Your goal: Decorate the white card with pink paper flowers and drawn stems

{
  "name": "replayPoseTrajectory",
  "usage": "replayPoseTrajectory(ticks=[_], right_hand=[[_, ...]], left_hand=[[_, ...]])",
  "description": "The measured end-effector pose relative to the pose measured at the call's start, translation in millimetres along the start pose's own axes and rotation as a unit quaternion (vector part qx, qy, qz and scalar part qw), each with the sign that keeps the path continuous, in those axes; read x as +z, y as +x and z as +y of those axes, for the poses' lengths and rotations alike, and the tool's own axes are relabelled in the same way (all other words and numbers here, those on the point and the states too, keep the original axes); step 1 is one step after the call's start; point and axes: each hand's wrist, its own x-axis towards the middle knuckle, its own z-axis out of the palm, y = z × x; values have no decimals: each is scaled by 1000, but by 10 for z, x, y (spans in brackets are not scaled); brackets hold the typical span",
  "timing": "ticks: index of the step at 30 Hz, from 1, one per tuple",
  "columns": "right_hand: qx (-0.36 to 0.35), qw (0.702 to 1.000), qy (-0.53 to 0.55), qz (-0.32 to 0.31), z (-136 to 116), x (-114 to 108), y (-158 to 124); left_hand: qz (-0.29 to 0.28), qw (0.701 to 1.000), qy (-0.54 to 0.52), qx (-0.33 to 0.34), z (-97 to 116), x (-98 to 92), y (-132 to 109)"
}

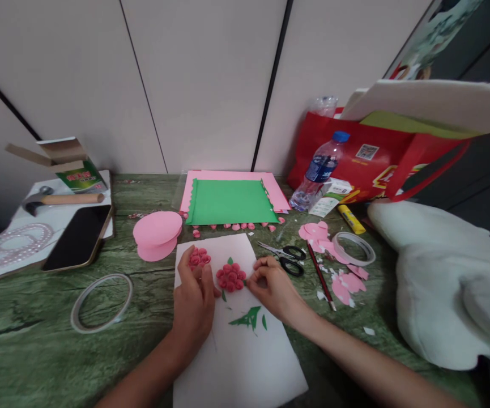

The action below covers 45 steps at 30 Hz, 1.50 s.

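A white sheet [236,362] lies on the green table in front of me. On it sit two clusters of small pink paper roses: one [231,276] in the middle with a green leaf, another [199,257] near the sheet's top left. My left hand [194,300] rests on the sheet between the clusters, fingers bent and touching the left cluster. My right hand [272,286] pinches at the right edge of the middle cluster; what its fingertips grip is too small to name. Green paper cut-outs [248,318] lie lower on the sheet.
Green card [230,201] on pink card, pink paper circles [157,233], scissors [285,256], a pencil [320,273], tape rolls [101,301] [354,247], glue stick [350,219], water bottle [319,170], red bag [376,158], phone [79,235], hammer [64,199], white plush [448,283].
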Motion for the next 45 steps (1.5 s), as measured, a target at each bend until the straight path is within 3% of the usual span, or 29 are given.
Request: replayPoseTrajectory(ticks=[14, 22, 25, 28, 31, 35, 38, 41, 45], right_hand=[[3, 1000, 17, -20, 40, -17, 22], [-15, 1000, -12, 10, -3, -21, -6], [-66, 998, -1, -3, 48, -97, -40], [-188, 982, 2, -32, 120, -171, -79], [-276, 957, -65, -56, 135, -212, -116], [-289, 935, -173, -108, 91, -279, -148], [-291, 936, -158, -123, 115, -365, -134], [-332, 930, -130, -91, 189, -400, -110], [-373, 916, -142, -38, 250, -281, -120]], left_hand=[[-1, 1000, -4, -3, -17, 3, 3], [-2, 1000, -9, 3, 14, -9, -9], [1, 1000, -10, 4, 3, -8, -8], [-1, 1000, -6, 4, 1, -6, -7], [-1, 1000, -10, 7, 4, -3, -10], [-3, 1000, -5, 12, -2, 2, -13], [-7, 1000, 9, 21, -5, 0, -9], [1, 999, 26, 38, -13, 3, -12], [12, 997, -4, 73, -62, 25, -46]])
